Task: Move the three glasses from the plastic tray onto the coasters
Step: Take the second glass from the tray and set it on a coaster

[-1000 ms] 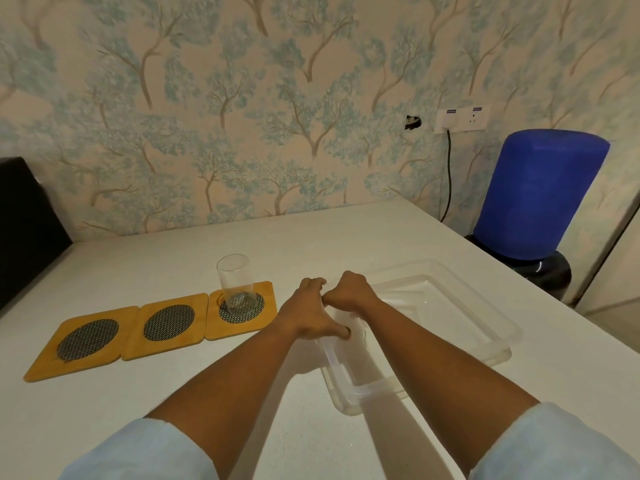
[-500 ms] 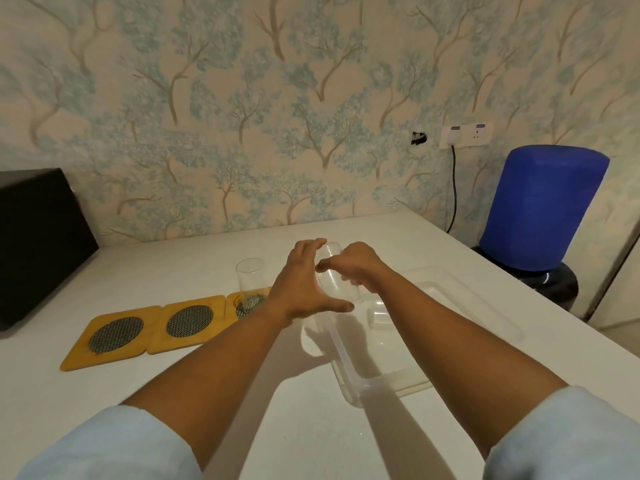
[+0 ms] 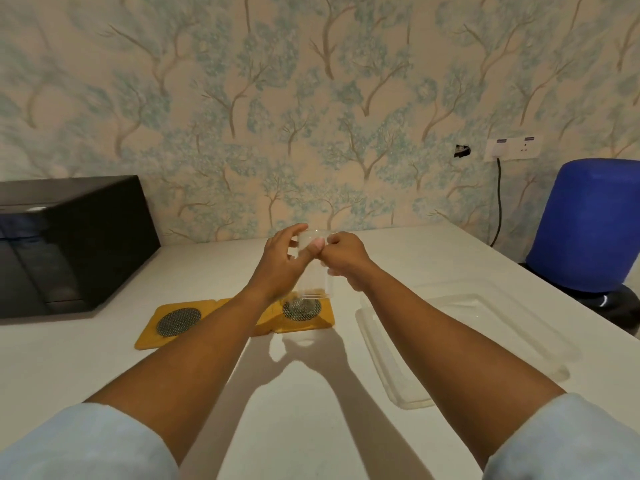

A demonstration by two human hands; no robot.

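Note:
Both hands hold one clear glass upright, up off the white table. My left hand grips its left side near the rim and my right hand grips the right side. The glass's lower end hangs just over the right wooden coaster. Another glass base shows on that coaster, and the two overlap too much to separate. The left coaster lies bare. My left forearm hides most of the middle coaster. The clear plastic tray sits to the right, and I can make out no glass in it.
A black box-shaped appliance stands at the back left of the table. A blue water bottle sits on a stand beyond the table's right edge. A socket with a black cable hangs on the wallpapered wall.
Both hands lifted a glass out of the tray and carried it left, to above the right coaster. The view has swung left, bringing the black appliance into sight.

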